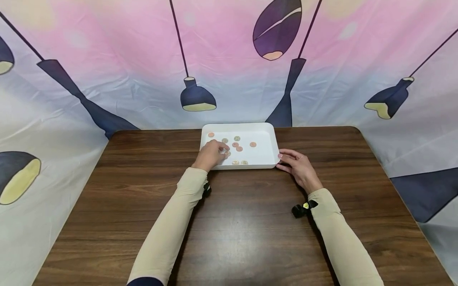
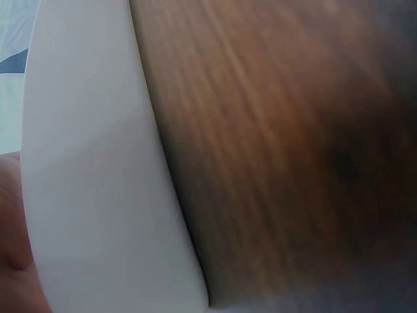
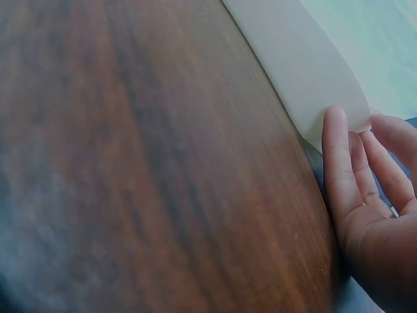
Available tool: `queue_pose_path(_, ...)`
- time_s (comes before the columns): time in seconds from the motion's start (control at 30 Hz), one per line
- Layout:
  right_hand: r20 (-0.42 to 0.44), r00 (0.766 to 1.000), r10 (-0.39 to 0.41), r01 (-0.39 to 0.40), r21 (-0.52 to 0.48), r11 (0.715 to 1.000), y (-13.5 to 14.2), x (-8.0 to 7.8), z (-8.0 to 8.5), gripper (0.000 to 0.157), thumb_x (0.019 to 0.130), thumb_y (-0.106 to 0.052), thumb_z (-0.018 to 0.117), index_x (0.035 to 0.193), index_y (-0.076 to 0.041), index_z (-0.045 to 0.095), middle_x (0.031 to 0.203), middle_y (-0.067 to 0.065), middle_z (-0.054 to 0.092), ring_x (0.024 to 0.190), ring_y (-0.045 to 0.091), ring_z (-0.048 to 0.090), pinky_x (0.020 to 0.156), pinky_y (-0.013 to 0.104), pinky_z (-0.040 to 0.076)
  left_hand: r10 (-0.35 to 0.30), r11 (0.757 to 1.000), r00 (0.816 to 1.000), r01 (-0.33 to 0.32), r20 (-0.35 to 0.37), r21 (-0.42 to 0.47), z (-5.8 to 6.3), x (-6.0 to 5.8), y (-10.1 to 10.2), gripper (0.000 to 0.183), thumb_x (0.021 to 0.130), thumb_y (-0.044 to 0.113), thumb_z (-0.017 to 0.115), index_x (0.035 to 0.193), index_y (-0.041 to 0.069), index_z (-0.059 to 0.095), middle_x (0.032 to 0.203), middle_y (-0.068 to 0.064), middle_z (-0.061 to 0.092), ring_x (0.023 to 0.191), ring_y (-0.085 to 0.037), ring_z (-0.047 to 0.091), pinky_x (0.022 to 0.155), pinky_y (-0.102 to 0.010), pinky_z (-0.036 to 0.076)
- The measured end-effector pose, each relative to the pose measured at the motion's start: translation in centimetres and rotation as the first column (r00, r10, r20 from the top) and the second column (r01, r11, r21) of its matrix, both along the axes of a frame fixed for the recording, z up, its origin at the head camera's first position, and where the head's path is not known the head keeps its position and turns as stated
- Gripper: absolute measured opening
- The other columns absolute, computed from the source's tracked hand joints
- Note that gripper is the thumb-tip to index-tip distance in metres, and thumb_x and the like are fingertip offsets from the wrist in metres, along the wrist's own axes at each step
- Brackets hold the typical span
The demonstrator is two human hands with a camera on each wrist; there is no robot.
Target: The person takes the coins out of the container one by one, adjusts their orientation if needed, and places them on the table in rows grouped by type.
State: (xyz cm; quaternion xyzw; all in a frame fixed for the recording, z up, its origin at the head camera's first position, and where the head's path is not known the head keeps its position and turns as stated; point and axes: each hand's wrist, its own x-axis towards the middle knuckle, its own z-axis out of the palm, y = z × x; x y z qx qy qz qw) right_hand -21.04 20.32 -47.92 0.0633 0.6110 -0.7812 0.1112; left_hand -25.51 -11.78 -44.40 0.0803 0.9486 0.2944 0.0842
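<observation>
In the head view a white tray [image 1: 264, 153] stands at the table's back edge with several copper and silver-coloured coins lying in it. My left hand [image 1: 208, 155] reaches over the tray's near left part, thumb and forefinger curled to a coin [image 1: 228, 153] at their tips. The left wrist view shows the tray's outer wall [image 2: 91, 163] and a sliver of the hand [image 2: 12, 228]; the fingertips are hidden there. At the near right corner my right hand [image 1: 298, 169] holds the tray, with fingers on both sides of the corner in the right wrist view.
A brown wood-grain table [image 1: 247, 222] carries the tray. Behind it hangs a patterned cloth [image 1: 143, 59] that comes down to the table's back edge. Near my left fingers lie copper coins [image 1: 239, 149], and two coins [image 1: 235, 163] are by the tray's front wall.
</observation>
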Motion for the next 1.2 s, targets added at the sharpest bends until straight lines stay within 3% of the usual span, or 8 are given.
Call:
queue_pose_path(0.3,0.005,1.000,0.002,-0.002,0.006,1.000,-0.10,0.02,0.07,0.048,0.105,-0.006,0.065,0.147,0.011,0.049,0.110,0.004,0.070,0.098,0.014,0.069,0.091,0.030,0.061,-0.012,1.000,1.000,0.012,0.000,-0.022,0.15,0.04,-0.03,0.020,0.096,0.010,0.077,0.116,0.010,0.075,0.122,-0.012,0.069,0.107,-0.028,0.063,0.095,-0.045,0.052)
queue_pose_path(0.47,0.002,1.000,-0.001,0.001,0.002,1.000,0.00,-0.01,-0.01,0.048,0.105,-0.006,0.065,0.147,0.012,0.050,0.110,0.004,0.070,0.097,0.014,0.069,0.091,0.030,0.061,-0.031,0.999,0.999,0.030,-0.017,-0.017,0.07,0.08,-0.04,0.017,0.097,0.010,0.077,0.112,0.011,0.067,0.109,-0.007,0.067,0.094,-0.024,0.060,0.084,-0.039,0.051)
queue_pose_path(0.6,0.003,1.000,0.001,-0.001,0.005,1.000,0.09,0.01,-0.02,0.047,0.105,-0.006,0.065,0.147,0.011,0.050,0.110,0.004,0.070,0.098,0.014,0.069,0.091,0.030,0.061,-0.049,0.999,0.998,0.048,-0.030,-0.014,0.01,0.10,-0.13,0.023,0.098,0.010,0.075,0.120,0.011,0.068,0.099,-0.006,0.067,0.084,-0.021,0.058,0.076,-0.036,0.048)
queue_pose_path(0.73,0.004,1.000,0.007,-0.007,0.008,1.000,0.05,0.08,0.05,0.047,0.105,-0.007,0.065,0.147,0.011,0.050,0.111,0.005,0.069,0.098,0.015,0.069,0.092,0.030,0.060,-0.063,0.998,0.998,0.062,-0.015,-0.018,0.02,0.19,-0.34,0.033,0.097,0.010,0.074,0.130,0.008,0.070,0.100,-0.007,0.068,0.084,-0.021,0.059,0.075,-0.035,0.049)
queue_pose_path(1.0,0.005,1.000,0.013,-0.013,0.022,1.000,0.12,0.07,0.03,0.048,0.106,-0.008,0.064,0.148,0.010,0.049,0.114,0.006,0.068,0.100,0.015,0.069,0.093,0.030,0.060,-0.113,0.993,0.993,0.112,-0.017,-0.043,0.25,0.28,-0.55,0.030,0.097,0.007,0.072,0.127,0.003,0.075,0.107,-0.012,0.071,0.090,-0.024,0.062,0.083,-0.038,0.053)
queue_pose_path(1.2,0.010,1.000,0.010,-0.010,0.027,1.000,0.08,0.08,0.07,0.049,0.106,-0.008,0.064,0.149,0.010,0.049,0.115,0.006,0.068,0.100,0.015,0.069,0.093,0.030,0.060,-0.140,0.987,0.988,0.134,-0.060,-0.087,0.24,0.27,-0.56,0.027,0.099,0.009,0.069,0.124,0.003,0.075,0.089,-0.007,0.069,0.072,-0.019,0.057,0.069,-0.032,0.049)
